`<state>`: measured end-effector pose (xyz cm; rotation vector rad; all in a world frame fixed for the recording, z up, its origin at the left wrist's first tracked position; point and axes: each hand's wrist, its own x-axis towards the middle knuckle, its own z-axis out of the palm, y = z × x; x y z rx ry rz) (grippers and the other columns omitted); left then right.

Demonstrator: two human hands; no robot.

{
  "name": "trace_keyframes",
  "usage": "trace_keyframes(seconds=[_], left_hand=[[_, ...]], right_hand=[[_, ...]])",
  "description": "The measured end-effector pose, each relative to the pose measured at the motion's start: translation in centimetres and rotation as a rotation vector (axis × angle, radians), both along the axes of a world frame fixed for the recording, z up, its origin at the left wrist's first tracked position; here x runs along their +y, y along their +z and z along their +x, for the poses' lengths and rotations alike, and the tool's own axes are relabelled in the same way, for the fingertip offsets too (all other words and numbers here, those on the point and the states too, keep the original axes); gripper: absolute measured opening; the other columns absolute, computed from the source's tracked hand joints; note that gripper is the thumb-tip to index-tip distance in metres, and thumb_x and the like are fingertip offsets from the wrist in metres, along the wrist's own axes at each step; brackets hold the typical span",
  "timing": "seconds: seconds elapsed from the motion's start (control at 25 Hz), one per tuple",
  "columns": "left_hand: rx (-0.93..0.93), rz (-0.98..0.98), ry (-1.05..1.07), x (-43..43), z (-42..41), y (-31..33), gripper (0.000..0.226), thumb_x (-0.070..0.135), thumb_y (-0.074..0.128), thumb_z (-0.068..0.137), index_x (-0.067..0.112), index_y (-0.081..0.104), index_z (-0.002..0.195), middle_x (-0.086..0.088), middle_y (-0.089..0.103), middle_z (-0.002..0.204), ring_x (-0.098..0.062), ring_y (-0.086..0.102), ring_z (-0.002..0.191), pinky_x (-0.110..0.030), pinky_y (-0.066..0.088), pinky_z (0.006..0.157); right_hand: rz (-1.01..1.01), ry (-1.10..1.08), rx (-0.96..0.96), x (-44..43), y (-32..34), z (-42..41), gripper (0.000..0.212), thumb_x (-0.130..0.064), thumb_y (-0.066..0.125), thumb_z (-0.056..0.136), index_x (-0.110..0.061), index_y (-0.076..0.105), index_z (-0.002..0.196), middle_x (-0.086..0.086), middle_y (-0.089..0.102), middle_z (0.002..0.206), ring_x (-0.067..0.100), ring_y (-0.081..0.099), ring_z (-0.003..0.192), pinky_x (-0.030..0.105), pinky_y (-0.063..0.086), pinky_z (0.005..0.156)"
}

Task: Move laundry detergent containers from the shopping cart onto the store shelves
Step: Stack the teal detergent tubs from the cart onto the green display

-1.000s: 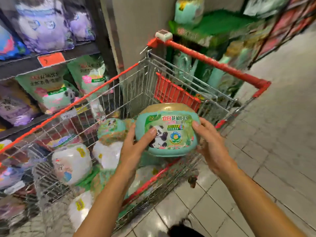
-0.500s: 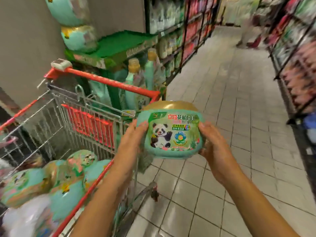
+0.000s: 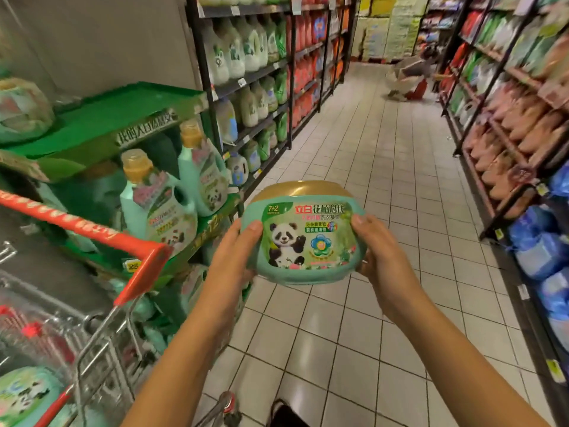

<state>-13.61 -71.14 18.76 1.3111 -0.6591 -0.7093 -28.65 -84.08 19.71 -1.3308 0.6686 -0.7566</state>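
Centre frame, over the tiled floor (image 3: 385, 180): detergent tub (image 3: 303, 238) held clear of the shopping cart (image 3: 144, 263), label facing me. Left hand (image 3: 237, 251) clamps its left side, right hand (image 3: 378, 257) its right side. Both thumbs lie on the front face and the fingers wrap behind and under (firm two-handed hold). It touches no shelf.

Progress, my estimate: pick is done for this unit, place is not. Cart sits lower left of frame. A second tub (image 3: 27, 392) shows inside it at the bottom-left corner. Most of the basket is out of view, so the remaining count is unknown. Likely target is the green display stand (image 3: 101, 118) at left, where a blurred tub (image 3: 21, 112) of similar colour sits at the upper-left edge. It could equally be the racked shelves (image 3: 246, 78) beyond. Can't tell which.

Readable text:
- Held tub: "7+2" at upper left of the label, big heading "立白花植时代", panda picture, blue flower badge. Smaller lines under the heading are too fine to read.
- Gold lid: no writing visible.
- Bottles (image 3: 160, 208) on the stand: panda label, text blurred.
- Yellow tag (image 3: 133, 266) beside the cart's red corner: "25", rest cut off.
- Stand edge: white lettering, smeared.
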Motion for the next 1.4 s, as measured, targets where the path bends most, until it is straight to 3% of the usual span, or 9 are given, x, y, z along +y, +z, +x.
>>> trace_keyframes(seconds=[0.36, 0.52, 0.64, 0.8, 0.92, 1.04, 1.16, 1.28, 1.4], left_hand=[[0.018, 0.001, 0.170, -13.0, 12.1, 2.1, 0.059, 0.059, 0.054, 0.070, 0.025, 0.063, 0.116, 0.011, 0.075, 0.096, -0.001, 0.070, 0.080, -0.011, 0.050, 0.056], [0.051, -0.006, 0.302, -15.3, 16.1, 2.1, 0.060, 0.061, 0.060, 0.071, 0.025, 0.062, 0.119, 0.008, 0.075, 0.100, -0.001, 0.070, 0.082, -0.013, 0.051, 0.058], [0.062, 0.017, 0.435, -16.5, 19.6, 2.0, 0.060, 0.062, 0.061, 0.074, 0.029, 0.060, 0.123, 0.008, 0.072, 0.109, -0.003, 0.069, 0.089, -0.014, 0.051, 0.060], [-0.007, 0.000, 0.623, -17.9, 23.6, 3.0, 0.066, 0.055, 0.061, 0.071, 0.019, 0.057, 0.126, 0.003, 0.072, 0.103, 0.001, 0.069, 0.078, -0.010, 0.049, 0.056], [-0.055, 0.011, 0.752, -17.9, 26.0, 4.0, 0.061, 0.058, 0.065, 0.075, 0.027, 0.056, 0.127, 0.010, 0.072, 0.107, -0.002, 0.069, 0.091, -0.012, 0.052, 0.063], [-0.067, 0.022, 0.857, -16.9, 28.0, 4.6, 0.058, 0.059, 0.065, 0.077, 0.033, 0.057, 0.127, 0.011, 0.070, 0.114, -0.005, 0.067, 0.100, -0.014, 0.053, 0.069], [-0.109, 0.022, 0.922, -15.5, 30.2, 5.6, 0.055, 0.048, 0.063, 0.072, 0.026, 0.062, 0.123, 0.010, 0.074, 0.106, -0.002, 0.070, 0.089, -0.009, 0.050, 0.062], [-0.161, 0.052, 0.962, -13.2, 33.2, 6.9, 0.046, 0.039, 0.063, 0.073, 0.024, 0.065, 0.117, 0.010, 0.076, 0.096, 0.001, 0.070, 0.079, -0.009, 0.050, 0.058], [-0.247, 0.075, 0.953, -11.0, 36.3, 8.7, 0.041, 0.046, 0.065, 0.077, 0.030, 0.066, 0.115, 0.009, 0.075, 0.104, -0.003, 0.071, 0.088, -0.012, 0.052, 0.064]], right_hand=[[-0.062, 0.150, 0.008, -14.0, 2.5, 12.6, 0.058, -0.055, 0.057, 0.070, -0.021, 0.058, 0.117, -0.006, 0.071, 0.102, 0.013, 0.069, 0.093, 0.034, 0.054, 0.084], [-0.076, 0.277, 0.021, -18.5, 3.1, 18.9, 0.054, -0.053, 0.058, 0.070, -0.022, 0.059, 0.115, -0.004, 0.072, 0.103, 0.014, 0.070, 0.091, 0.026, 0.057, 0.074], [-0.078, 0.406, 0.005, -21.4, 3.0, 24.7, 0.053, -0.054, 0.058, 0.069, -0.026, 0.060, 0.114, -0.005, 0.072, 0.104, 0.011, 0.070, 0.092, 0.028, 0.055, 0.075], [-0.114, 0.653, -0.021, -24.4, 3.4, 32.8, 0.043, -0.046, 0.065, 0.081, -0.030, 0.059, 0.120, -0.006, 0.070, 0.111, 0.012, 0.069, 0.099, 0.031, 0.057, 0.077], [-0.135, 0.860, -0.059, -25.7, 4.3, 38.6, 0.040, -0.043, 0.056, 0.084, -0.034, 0.057, 0.123, -0.004, 0.068, 0.117, 0.015, 0.067, 0.105, 0.035, 0.058, 0.084], [-0.120, 0.999, -0.089, -25.5, 4.7, 43.7, 0.045, -0.044, 0.058, 0.083, -0.038, 0.054, 0.128, -0.006, 0.066, 0.122, 0.015, 0.066, 0.108, 0.039, 0.053, 0.086], [-0.072, 1.096, -0.112, -24.3, 4.8, 48.4, 0.056, -0.040, 0.065, 0.083, -0.032, 0.048, 0.136, 0.000, 0.062, 0.130, 0.022, 0.063, 0.114, 0.047, 0.051, 0.094], [-0.055, 1.189, -0.140, -22.6, 5.8, 52.7, 0.067, -0.040, 0.069, 0.073, -0.025, 0.049, 0.136, 0.010, 0.061, 0.130, 0.025, 0.066, 0.108, 0.041, 0.055, 0.082], [-0.133, 1.238, -0.190, -21.5, 7.8, 56.7, 0.079, -0.050, 0.080, 0.061, -0.022, 0.053, 0.130, 0.012, 0.061, 0.126, 0.025, 0.069, 0.102, 0.035, 0.057, 0.072]])
